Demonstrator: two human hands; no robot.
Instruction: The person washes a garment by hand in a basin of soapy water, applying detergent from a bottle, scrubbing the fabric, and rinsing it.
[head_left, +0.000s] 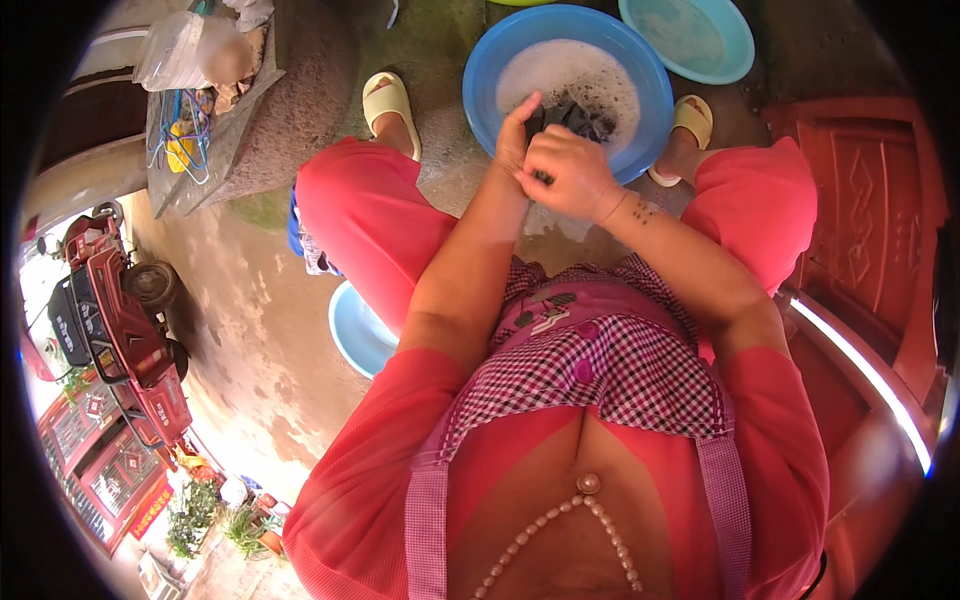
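A round blue plastic basin (480, 82) stands on the ground between my feet, holding cloudy, sudsy water (540, 64). Dark wet cloth (574, 116) lies bunched in the suds. Over the basin's near rim, my left hand (514, 135) points its thumb up and away; its other fingers are largely hidden behind the right hand. My right hand (574, 169) is curled and pressed against the left one near its wrist. A small dark patch shows inside its bent fingers, but whether that is cloth or shadow I cannot tell.
Beyond the basin at right sits a turquoise basin (739, 41) with cloudy water. Beside my left leg is a pale blue basin (349, 326). Wire hangers (180, 142) lie on a stone ledge (251, 97). A red motor tricycle (124, 330) stands far left; a red panelled door (855, 210) is at right.
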